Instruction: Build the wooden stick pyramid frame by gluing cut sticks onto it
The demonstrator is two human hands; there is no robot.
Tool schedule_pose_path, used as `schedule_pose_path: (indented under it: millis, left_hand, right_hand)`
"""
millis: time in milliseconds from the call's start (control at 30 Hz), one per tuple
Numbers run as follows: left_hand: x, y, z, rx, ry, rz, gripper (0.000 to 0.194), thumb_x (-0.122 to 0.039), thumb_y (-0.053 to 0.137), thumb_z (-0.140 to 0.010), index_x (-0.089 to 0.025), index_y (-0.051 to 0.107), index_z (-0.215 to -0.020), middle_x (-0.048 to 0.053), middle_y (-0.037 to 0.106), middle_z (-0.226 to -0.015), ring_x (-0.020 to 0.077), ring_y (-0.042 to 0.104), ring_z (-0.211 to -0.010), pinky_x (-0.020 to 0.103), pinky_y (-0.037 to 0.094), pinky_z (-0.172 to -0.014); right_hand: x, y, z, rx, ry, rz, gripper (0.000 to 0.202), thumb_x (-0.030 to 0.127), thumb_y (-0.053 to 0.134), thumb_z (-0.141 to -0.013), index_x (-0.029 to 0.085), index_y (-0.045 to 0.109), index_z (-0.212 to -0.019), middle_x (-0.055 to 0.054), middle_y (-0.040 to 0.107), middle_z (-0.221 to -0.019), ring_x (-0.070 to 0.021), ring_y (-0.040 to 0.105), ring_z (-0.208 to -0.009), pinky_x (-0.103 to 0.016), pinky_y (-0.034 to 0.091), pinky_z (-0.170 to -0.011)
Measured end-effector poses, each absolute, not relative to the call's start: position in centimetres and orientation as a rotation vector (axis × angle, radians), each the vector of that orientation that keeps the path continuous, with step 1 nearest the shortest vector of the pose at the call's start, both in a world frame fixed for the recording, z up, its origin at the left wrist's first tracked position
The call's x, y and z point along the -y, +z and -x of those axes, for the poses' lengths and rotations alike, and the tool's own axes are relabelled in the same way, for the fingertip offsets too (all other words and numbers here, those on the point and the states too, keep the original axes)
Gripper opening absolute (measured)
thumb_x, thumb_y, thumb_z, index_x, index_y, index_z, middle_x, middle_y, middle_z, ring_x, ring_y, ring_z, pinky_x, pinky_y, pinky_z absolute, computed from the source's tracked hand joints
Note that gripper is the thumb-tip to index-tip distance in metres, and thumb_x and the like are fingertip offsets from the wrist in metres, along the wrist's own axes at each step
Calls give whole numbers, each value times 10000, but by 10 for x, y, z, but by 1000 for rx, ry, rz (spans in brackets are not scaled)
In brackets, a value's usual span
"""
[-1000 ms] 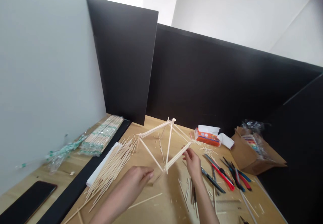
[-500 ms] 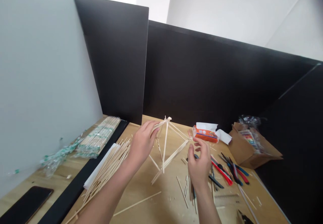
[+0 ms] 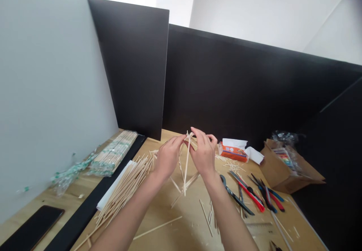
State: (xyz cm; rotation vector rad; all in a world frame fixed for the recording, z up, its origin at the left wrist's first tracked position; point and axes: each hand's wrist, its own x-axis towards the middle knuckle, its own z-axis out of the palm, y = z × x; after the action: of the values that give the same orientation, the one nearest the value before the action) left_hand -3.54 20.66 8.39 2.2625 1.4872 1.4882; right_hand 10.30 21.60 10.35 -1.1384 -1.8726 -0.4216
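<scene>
A frame of thin wooden sticks (image 3: 186,168) stands on the table, its sticks meeting in a joint at the top. My left hand (image 3: 169,156) is closed on the frame from the left, just beside that joint. From the right, my right hand (image 3: 204,151) pinches the top joint between thumb and fingers. The two hands almost meet there and hide much of the upper sticks. One stick slants down toward me between them, and the lower sticks show below the hands.
Loose sticks (image 3: 127,187) lie on white paper at left, near wrapped stick bundles (image 3: 114,153) and a phone (image 3: 34,226). At right are scissors (image 3: 236,196), a red cutter (image 3: 253,196), pliers (image 3: 267,194), an orange box (image 3: 233,153) and a cardboard box (image 3: 283,172). Black panels (image 3: 240,89) stand behind.
My right hand has moved up and left from beside the frame's right corner to its top joint, and its fingers have closed there. My left hand stays near the top.
</scene>
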Motion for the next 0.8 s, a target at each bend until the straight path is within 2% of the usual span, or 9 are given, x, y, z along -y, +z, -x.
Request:
schedule_pose_path:
  millis: [167,467,800]
  left_hand:
    - [-206,85,37,-1492,1467,-2270,253,-191,447,-938,-236,589,-1142,41,690,-1057,184,657,-952,316,518,-840]
    - [-206,88,37,-1502,1422,-2277,243,-184,439,-940,-234,588,-1125,40,691,-1076,182,661,-957,311,520,-834]
    - [-206,88,40,-1490,1391,-2309,261,-150,435,-932,-235,578,-1134,40,686,-1094,183,663,-962,313,526,-838]
  right_hand:
    - [-219,104,-105,1879,-499,1076,249,195,521,-916,178,583,-1156,-86,696,-1092,-175,644,-959,-362,288,-938]
    - [-222,108,-109,1925,-565,1024,294,214,550,-909,181,569,-1201,-82,703,-1074,-167,651,-936,-373,261,-980]
    - [-223,108,-110,1952,-583,991,301,168,530,-908,184,563,-1206,-67,708,-1073,-160,657,-937,-389,246,-1013]
